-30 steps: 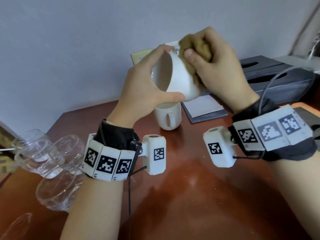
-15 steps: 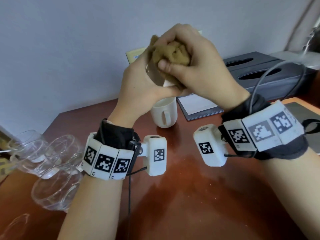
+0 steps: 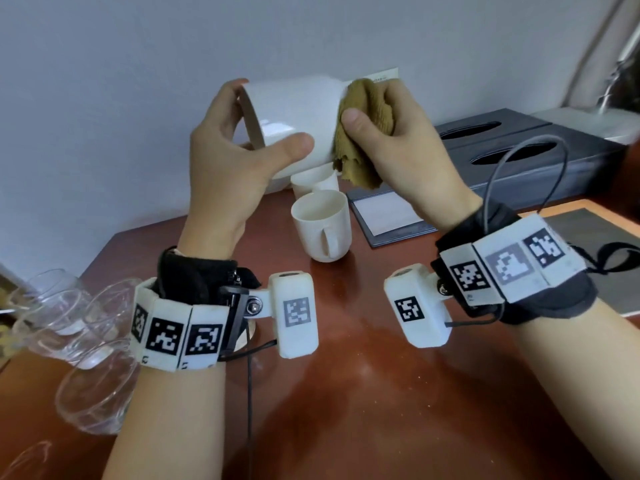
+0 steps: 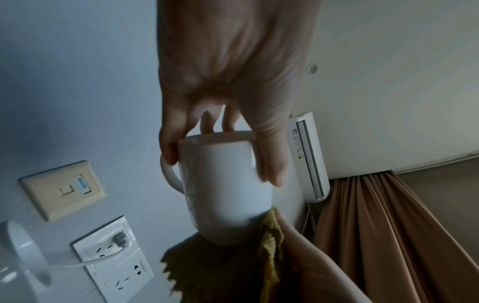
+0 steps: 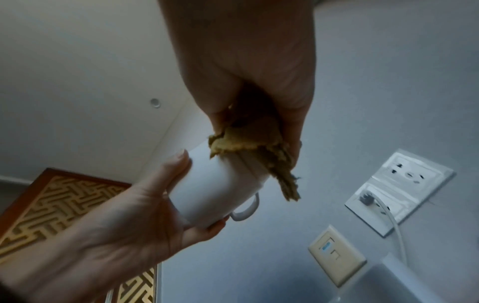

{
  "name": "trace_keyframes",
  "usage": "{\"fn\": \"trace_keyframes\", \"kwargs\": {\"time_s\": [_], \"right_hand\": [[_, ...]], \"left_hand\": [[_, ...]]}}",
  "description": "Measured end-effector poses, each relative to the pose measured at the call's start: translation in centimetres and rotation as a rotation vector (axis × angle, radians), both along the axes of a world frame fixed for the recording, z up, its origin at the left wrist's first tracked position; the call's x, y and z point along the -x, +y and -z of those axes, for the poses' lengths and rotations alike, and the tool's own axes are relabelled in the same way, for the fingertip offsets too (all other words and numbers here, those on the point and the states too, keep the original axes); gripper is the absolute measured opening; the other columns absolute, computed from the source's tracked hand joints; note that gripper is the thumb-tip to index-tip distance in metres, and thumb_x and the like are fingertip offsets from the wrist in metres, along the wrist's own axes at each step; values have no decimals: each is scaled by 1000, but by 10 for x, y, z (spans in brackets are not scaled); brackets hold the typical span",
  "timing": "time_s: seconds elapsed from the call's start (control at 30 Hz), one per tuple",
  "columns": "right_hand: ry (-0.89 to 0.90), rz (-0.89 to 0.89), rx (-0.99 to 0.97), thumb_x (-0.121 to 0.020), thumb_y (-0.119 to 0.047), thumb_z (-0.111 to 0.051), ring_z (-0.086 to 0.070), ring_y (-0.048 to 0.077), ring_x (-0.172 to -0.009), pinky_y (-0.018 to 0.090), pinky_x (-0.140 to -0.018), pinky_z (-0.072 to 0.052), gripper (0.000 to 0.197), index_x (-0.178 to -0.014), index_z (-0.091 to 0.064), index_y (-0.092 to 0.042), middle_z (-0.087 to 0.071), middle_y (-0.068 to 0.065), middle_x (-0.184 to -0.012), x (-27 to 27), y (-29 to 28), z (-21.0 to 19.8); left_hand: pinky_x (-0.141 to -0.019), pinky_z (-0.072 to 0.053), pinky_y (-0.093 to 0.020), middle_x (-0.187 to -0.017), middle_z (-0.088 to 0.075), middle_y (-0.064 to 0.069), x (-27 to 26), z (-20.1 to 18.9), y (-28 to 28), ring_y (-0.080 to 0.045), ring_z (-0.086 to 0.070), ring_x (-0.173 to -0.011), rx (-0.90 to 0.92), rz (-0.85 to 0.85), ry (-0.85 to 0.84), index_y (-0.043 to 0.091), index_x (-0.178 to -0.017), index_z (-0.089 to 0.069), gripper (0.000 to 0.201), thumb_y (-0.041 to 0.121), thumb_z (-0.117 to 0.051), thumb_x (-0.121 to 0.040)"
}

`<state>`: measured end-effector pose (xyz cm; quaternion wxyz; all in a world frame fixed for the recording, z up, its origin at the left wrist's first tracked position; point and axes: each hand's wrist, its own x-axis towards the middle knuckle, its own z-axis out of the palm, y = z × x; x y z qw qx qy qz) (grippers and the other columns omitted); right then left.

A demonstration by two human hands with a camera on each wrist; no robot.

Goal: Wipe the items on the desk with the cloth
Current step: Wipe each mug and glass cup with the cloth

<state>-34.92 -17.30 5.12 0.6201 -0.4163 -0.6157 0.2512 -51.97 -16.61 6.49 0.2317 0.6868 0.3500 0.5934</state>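
Note:
A white mug [image 3: 294, 112] is held sideways in the air above the desk, its mouth to the left. My left hand [image 3: 239, 147] grips it near the rim, thumb on the near side and fingers over the far side [image 4: 223, 170]. My right hand [image 3: 391, 133] holds a crumpled olive-brown cloth [image 3: 363, 129] pressed against the mug's base [image 5: 249, 151]. The mug's handle [image 5: 246, 209] points away from me, hidden in the head view. A second white mug [image 3: 322, 225] stands upright on the brown desk [image 3: 346, 393] below, with another white cup partly hidden behind it.
Several clear glasses [image 3: 76, 334] lie clustered at the desk's left edge. A dark pad with a white sheet [image 3: 388, 216] lies right of the mugs, and a black tissue box [image 3: 519, 154] sits at the back right. Wall sockets [image 4: 114, 256] are behind.
The mug has been turned from mouth-toward-me to lying sideways, mouth left. The cloth has shifted from the mug's rim and side to its base end on the right.

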Motion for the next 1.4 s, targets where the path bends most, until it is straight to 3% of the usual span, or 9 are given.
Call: {"fn": "trace_keyframes", "kwargs": {"time_s": [0.27,0.47,0.63,0.77,0.9,1.0,1.1,1.23,1.4], "right_hand": [[123,119,-58,-84,-36,-58,-56,10,-73,32,-71,-48,16,-81,-49,-24,-56,-8,-76,-8,-5,-11],[407,-290,402,-93,-46,-49,-65,27,-103,47,-88,-51,44,-122,-60,-14,-67,9,-116,-21,-3,-15],[479,-208,283,-92,-37,-56,-63,20,-75,42,-72,-54,18,-93,-60,-19,-63,2,-84,-21,-10,-22],[450,-134,140,-89,-29,-62,-58,13,-61,30,-57,-48,18,-75,-54,-21,-57,-6,-64,-13,-9,-17],[435,-82,65,-87,-24,-63,-49,11,-57,29,-60,-42,27,-65,-47,-22,-50,-11,-56,-7,-3,-10],[411,-47,29,-83,-26,-63,-48,13,-60,31,-61,-42,22,-69,-47,-20,-49,-8,-60,-5,-3,-9],[330,-65,-34,-81,-27,-62,-50,15,-67,34,-65,-44,17,-74,-50,-18,-51,-1,-69,-5,-7,-11],[-95,-123,-183,-82,-21,-63,-52,14,-74,29,-70,-46,14,-88,-53,-13,-57,11,-81,-8,-19,-15],[-74,-60,-166,-85,-23,-63,-54,10,-74,25,-69,-47,15,-91,-54,-12,-59,1,-80,-8,-18,-17]], "left_hand": [[-78,-53,-21,-104,-58,25,0,-3,-9,8,-58,-98,-59,174,200,18,-118,-46,72,15,-83,-56],[-86,-51,-28,-105,-51,25,2,-5,-15,-12,-54,-107,-169,259,343,18,-131,-37,87,14,-82,-57],[-103,-34,-14,-138,-36,15,-4,1,-9,10,-40,-126,-107,317,364,1,-150,-1,108,18,-74,-72],[-93,-46,-17,-126,-50,17,-12,6,-7,6,-53,-116,48,329,256,12,-152,6,121,58,-69,-69],[-99,-49,-39,-137,-47,14,-14,5,-7,-4,-51,-125,195,320,152,45,-148,-5,95,81,-49,-72],[-92,-54,-42,-134,-49,15,-17,4,-6,-6,-54,-118,201,231,191,48,-144,-18,64,61,-41,-85],[-79,-58,-35,-125,-52,10,-15,2,-6,-5,-59,-109,117,218,174,47,-129,-30,57,59,-50,-77],[-73,-46,-10,-111,-50,15,-4,-2,-10,11,-56,-91,-44,191,245,33,-130,-32,56,42,-53,-78],[-87,-44,-20,-121,-46,13,2,-3,-12,-3,-51,-107,-119,131,383,49,-121,-39,56,41,-63,-71]]}}
